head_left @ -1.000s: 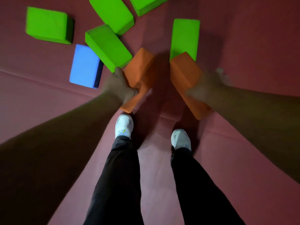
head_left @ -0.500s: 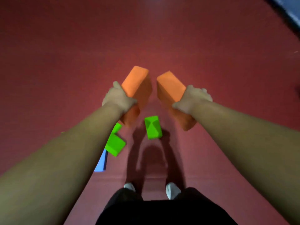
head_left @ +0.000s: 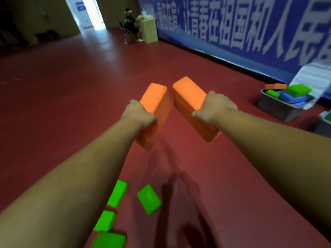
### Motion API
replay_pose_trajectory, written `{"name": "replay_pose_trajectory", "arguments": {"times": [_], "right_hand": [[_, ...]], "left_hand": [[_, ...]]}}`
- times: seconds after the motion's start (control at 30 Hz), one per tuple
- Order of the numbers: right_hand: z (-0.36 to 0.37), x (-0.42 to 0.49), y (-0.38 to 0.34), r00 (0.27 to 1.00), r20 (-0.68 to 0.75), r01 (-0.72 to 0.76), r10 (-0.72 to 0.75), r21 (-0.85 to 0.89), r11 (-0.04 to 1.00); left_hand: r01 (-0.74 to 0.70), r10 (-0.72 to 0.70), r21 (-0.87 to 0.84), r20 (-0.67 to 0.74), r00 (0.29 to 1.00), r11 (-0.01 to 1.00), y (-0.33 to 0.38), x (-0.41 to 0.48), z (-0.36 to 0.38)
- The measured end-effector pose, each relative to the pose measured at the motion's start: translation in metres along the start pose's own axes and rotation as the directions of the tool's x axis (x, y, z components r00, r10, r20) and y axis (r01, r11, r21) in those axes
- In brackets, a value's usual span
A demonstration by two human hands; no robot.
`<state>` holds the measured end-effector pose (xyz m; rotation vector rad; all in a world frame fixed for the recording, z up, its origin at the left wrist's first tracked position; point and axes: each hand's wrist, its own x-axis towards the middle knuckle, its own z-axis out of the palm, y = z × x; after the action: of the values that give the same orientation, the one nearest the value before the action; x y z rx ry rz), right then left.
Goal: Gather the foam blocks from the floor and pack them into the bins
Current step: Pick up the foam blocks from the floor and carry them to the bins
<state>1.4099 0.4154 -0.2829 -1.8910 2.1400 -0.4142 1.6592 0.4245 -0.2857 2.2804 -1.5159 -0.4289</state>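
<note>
My left hand [head_left: 138,114] grips one orange foam block [head_left: 155,104] and my right hand [head_left: 213,109] grips a second orange foam block [head_left: 188,94]. Both blocks are held up side by side at chest height, above the red floor. A grey bin [head_left: 276,107] stands on the floor at the right, filled with orange, green and blue blocks. The corner of another bin [head_left: 324,126] shows at the right edge. Several green foam blocks [head_left: 148,198] lie on the floor below my arms.
A blue banner with white characters [head_left: 232,24] runs along the right wall. At the far end a seated person [head_left: 129,24] is next to a pale box [head_left: 148,30], near a lit doorway [head_left: 87,13]. Open red floor stretches ahead and to the left.
I have lifted both orange blocks off the floor and stood up. The view has risen from the floor to the room, and the bins have come into sight at the right.
</note>
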Motion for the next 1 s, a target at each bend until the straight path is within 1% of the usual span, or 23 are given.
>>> {"name": "replay_pose_trajectory", "arguments": {"times": [0.13, 0.27, 0.37, 0.47, 0.53, 0.6, 0.67, 0.77, 0.83, 0.9, 1.0], "right_hand": [[-0.053, 0.019, 0.115, 0.995, -0.072, -0.068, 0.068, -0.002, 0.998], [-0.110, 0.019, 0.239, 0.969, -0.165, -0.179, 0.182, 0.035, 0.983], [-0.152, 0.004, 0.329, 0.930, -0.230, -0.280, 0.287, 0.061, 0.958], [-0.187, -0.025, 0.420, 0.864, -0.280, -0.409, 0.419, 0.095, 0.908], [-0.207, -0.055, 0.479, 0.794, -0.313, -0.507, 0.521, 0.131, 0.852], [-0.222, -0.089, 0.536, 0.713, -0.330, -0.597, 0.619, 0.178, 0.782], [-0.236, -0.129, 0.590, 0.611, -0.336, -0.685, 0.717, 0.231, 0.691], [-0.250, -0.190, 0.663, 0.437, -0.332, -0.791, 0.836, 0.302, 0.533], [-0.255, -0.225, 0.709, 0.322, -0.321, -0.842, 0.890, 0.333, 0.425], [-0.262, -0.254, 0.754, 0.223, -0.305, -0.877, 0.926, 0.351, 0.327], [-0.276, -0.277, 0.825, 0.126, -0.287, -0.905, 0.950, 0.359, 0.228]], "left_hand": [[-0.100, 0.102, -0.044, 0.047, 0.994, 0.994, 0.123, -0.016, 0.052], [-0.251, 0.259, -0.087, 0.098, 0.961, 0.964, 0.253, -0.053, 0.108], [-0.379, 0.392, -0.105, 0.153, 0.907, 0.919, 0.348, -0.093, 0.150], [-0.507, 0.519, -0.112, 0.226, 0.824, 0.855, 0.438, -0.141, 0.194], [-0.591, 0.599, -0.123, 0.284, 0.748, 0.797, 0.494, -0.179, 0.226], [-0.677, 0.678, -0.145, 0.341, 0.651, 0.722, 0.543, -0.223, 0.258], [-0.737, 0.733, -0.176, 0.392, 0.556, 0.652, 0.586, -0.268, 0.294], [-0.798, 0.791, -0.236, 0.447, 0.417, 0.554, 0.643, -0.339, 0.351], [-0.822, 0.817, -0.289, 0.479, 0.320, 0.491, 0.677, -0.387, 0.387], [-0.845, 0.834, -0.325, 0.502, 0.227, 0.426, 0.711, -0.433, 0.424], [-0.851, 0.831, -0.380, 0.545, 0.110, 0.362, 0.767, -0.492, 0.479]]}}
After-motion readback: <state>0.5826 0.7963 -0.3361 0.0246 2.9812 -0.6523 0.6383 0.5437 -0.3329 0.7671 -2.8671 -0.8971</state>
